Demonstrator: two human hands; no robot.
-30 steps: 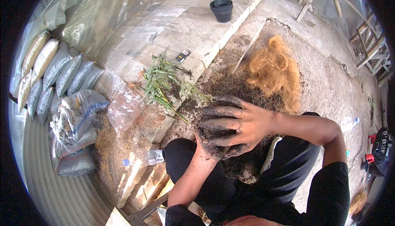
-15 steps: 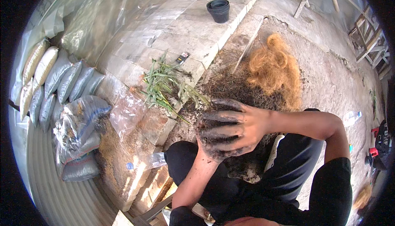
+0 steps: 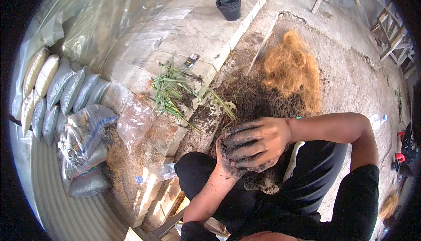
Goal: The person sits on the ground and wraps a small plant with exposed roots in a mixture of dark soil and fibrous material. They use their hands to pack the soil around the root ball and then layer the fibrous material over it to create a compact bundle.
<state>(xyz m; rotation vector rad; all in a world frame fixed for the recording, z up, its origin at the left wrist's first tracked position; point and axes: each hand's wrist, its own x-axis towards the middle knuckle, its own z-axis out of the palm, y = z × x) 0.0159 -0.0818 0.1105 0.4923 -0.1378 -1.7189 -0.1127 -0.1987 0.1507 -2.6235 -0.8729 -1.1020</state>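
Note:
My right hand (image 3: 263, 142), its fingers blackened with soil, curves over a dark ball of soil (image 3: 227, 148). Beneath and beside the ball is my left hand (image 3: 229, 170), mostly covered by the right one. Both hands press round the ball above my lap. Thin green plant stems (image 3: 225, 106) reach up and left from the top of the ball; whether they are rooted in it is hidden by my fingers. Just beyond lies a heap of dark soil and fibre (image 3: 252, 96), with a tangle of orange-brown coconut fibre (image 3: 293, 72) beside it.
Cut leafy plants (image 3: 169, 87) lie left of the soil heap, near a clear plastic bag (image 3: 135, 120) and a plastic bottle (image 3: 164, 172). Nested black pots (image 3: 229, 8) stand farther off. Filled sacks (image 3: 66, 85) are stacked at left. A second bottle (image 3: 378, 120) is at right.
Both hands have shifted slightly right and down with the soil ball between them. The right hand has turned a little over it, and the stems now slant down toward its top.

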